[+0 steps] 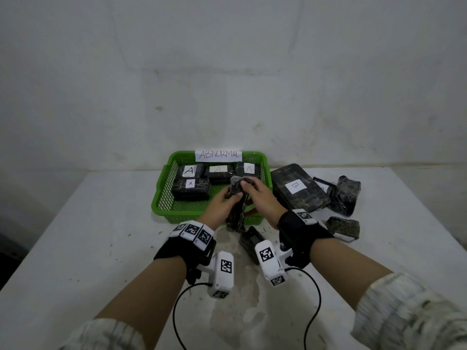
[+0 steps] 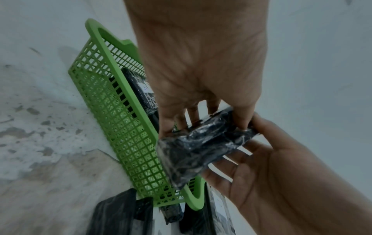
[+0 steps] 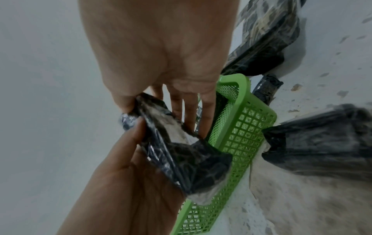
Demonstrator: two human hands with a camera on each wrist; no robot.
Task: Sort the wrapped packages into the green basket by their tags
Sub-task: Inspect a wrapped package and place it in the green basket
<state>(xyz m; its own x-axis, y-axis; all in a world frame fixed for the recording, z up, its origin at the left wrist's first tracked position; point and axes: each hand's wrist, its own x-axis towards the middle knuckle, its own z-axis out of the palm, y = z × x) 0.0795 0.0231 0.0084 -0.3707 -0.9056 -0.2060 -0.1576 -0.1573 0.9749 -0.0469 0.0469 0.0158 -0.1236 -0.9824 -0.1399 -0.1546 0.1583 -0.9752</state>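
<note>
Nearest to us are our two forearms with the black wrist straps and white tracker blocks (image 1: 222,271), cables looping back over the scuffed white table (image 1: 75,248). Past those, our left hand (image 1: 222,202) and right hand (image 1: 257,195) are both holding one dark plastic-wrapped package (image 1: 236,205) above the near rim of the green mesh plastic basket (image 1: 161,195).

What could go wrong here: we can't see a tag on this one from any view. The wrap is dark and shiny, and the white patch in the right wrist view is too blurry to read. If we drop it in without checking, it may land in the wrong pile. The basket carries a white paper sign reading ABNORMAL (image 1: 218,154), and the four packages in it all show an A, while the large flat package tagged B (image 1: 298,189) sits outside to the right. The film also looks slippery, so we'd guess it could slide out while being turned.

Pose-wise, both palms face each other with the package end-up between them. Left fingers (image 2: 181,122) curl behind it with the thumb on its upper edge; right fingers (image 3: 207,111) are spread behind it, thumb clamped on its top corner. Both hands are gripping it.
</note>
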